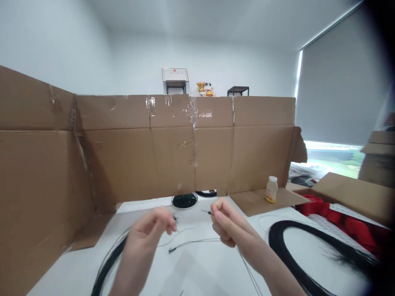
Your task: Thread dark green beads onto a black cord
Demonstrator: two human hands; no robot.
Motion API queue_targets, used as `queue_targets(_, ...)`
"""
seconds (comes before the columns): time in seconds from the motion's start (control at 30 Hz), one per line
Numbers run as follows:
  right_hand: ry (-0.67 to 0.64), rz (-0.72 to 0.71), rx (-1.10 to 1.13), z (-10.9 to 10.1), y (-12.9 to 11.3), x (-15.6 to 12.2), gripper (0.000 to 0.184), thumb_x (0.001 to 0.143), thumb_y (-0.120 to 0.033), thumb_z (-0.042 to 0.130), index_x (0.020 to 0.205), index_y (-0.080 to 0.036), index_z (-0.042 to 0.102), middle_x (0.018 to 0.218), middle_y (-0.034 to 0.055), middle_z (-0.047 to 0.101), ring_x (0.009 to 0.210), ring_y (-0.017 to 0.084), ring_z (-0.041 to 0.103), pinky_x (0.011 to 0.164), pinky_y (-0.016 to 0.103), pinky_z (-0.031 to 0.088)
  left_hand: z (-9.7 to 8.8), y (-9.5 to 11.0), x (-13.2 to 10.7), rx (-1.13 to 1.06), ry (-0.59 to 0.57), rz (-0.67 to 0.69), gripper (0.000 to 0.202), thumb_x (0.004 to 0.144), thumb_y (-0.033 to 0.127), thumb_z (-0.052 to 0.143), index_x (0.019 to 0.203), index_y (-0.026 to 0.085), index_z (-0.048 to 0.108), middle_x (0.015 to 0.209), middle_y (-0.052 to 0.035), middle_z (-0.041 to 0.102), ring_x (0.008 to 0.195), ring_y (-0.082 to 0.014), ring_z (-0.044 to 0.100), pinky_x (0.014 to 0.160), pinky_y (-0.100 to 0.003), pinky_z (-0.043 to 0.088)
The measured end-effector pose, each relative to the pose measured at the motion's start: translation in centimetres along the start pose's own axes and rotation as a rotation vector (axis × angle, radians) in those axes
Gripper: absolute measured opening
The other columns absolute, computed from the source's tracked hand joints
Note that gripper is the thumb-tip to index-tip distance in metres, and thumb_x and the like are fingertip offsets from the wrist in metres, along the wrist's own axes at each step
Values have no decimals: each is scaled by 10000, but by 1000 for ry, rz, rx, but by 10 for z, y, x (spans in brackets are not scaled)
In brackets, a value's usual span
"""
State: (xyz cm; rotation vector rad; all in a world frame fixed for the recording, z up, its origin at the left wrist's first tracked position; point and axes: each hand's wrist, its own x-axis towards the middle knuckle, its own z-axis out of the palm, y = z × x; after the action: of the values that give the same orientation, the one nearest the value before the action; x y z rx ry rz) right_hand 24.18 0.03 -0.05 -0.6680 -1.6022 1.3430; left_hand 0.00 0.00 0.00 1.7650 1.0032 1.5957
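**Hands.** We find the left hand and the right hand raised just above the white counter. They are near the middle of the scene and apart, with a clear gap between them. Each is closed in a fingertip pinch. The right hand clamps a thin grey wire with a dark tip. The left hand clamps a small dark piece, too small for us to identify, and a fine curling strand hangs below it.

**Orientation.** The exposed end of the wire projects left from the right fingertips, toward the left hand. Its long axis runs left to right, close to level. The rest of the wire trails down toward the near right, past the wrist. A second dark-tipped strand sits lower between the hands, with its dark end to the left. We cannot tell whether it touches the counter.

**Handling, in our judgement.** Both pinches should sit close to the tips, since a wire this thin will flex and wander. The two ends should be held on one line.

**Surroundings.**
- A round dish of dark green beads sits just beyond the hands, at the foot of the brown cardboard wall.
- A large coil of black wire lies to the right, and another black coil lies near left.
- A small white-capped bottle stands on a cardboard flap at the far right.
- Red items fill an open box beyond the large coil.
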Motion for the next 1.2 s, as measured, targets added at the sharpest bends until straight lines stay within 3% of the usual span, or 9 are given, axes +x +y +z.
queue_targets(0.07,16,29,-146,8,11,0,505,1008,-648,323,979,-144,332,813,30,253,722,80,245,669,222,270,19,-5,-2,-5,-124,-132,481,908,583,596,733,136,603,768,-59,508,745,-115,470,726,-219,372)
queue_targets(0.17,78,64,-194,15,19,-5,559,971,-703,358,976,-144,380,808,28,275,715,87,249,673,251,259,35,-5,-9,101,-148,-233,531,851,638,623,679,136,609,775,-67,526,761,-134,479,729,-237,361)
queue_targets(0.27,139,72,-158,19,22,-3,576,947,-704,420,958,-128,411,823,30,306,731,80,258,678,256,245,38,-7,-10,95,-164,-287,424,863,561,648,707,168,676,809,-58,550,802,-136,487,760,-255,352)
queue_targets(0.37,114,29,-216,22,26,3,557,969,-676,396,934,-122,428,806,30,354,707,72,292,647,248,256,38,-14,-9,85,-232,-243,342,871,508,669,766,189,730,805,-63,565,811,-131,528,748,-235,415)
queue_targets(0.47,131,-11,-305,23,32,5,510,994,-621,382,915,-123,457,795,32,408,684,69,315,640,247,288,38,-16,-8,25,-188,-197,341,860,435,699,676,152,657,779,-57,572,776,-107,542,724,-184,468)
queue_targets(0.67,128,-195,-462,21,42,3,380,1042,-448,335,915,-116,470,794,44,427,671,61,351,599,194,346,36,-10,-12,11,-128,-116,203,882,403,685,896,216,764,778,-44,604,733,-92,586,693,-167,509)
queue_targets(0.93,143,-202,-461,24,42,5,358,1037,-431,365,896,-122,479,788,44,437,681,62,371,598,185,358,34,-12,-12,13,-128,-118,186,880,384,691,913,214,761,874,-53,643,770,-104,612,716,-186,525)
queue_targets(1.07,267,-171,-409,32,35,1,327,1010,-405,418,866,-123,501,765,27,415,680,66,344,625,231,310,35,-10,-11,20,-141,-152,232,874,409,695,922,191,757,920,-66,661,779,-106,616,719,-176,528)
queue_targets(1.2,357,-322,-439,43,31,-4,207,1000,-268,450,867,-134,533,762,-3,420,642,46,312,626,252,271,38,-7,-11,-67,-154,-179,185,867,389,705,869,210,751,816,-43,629,737,-88,589,710,-159,496)
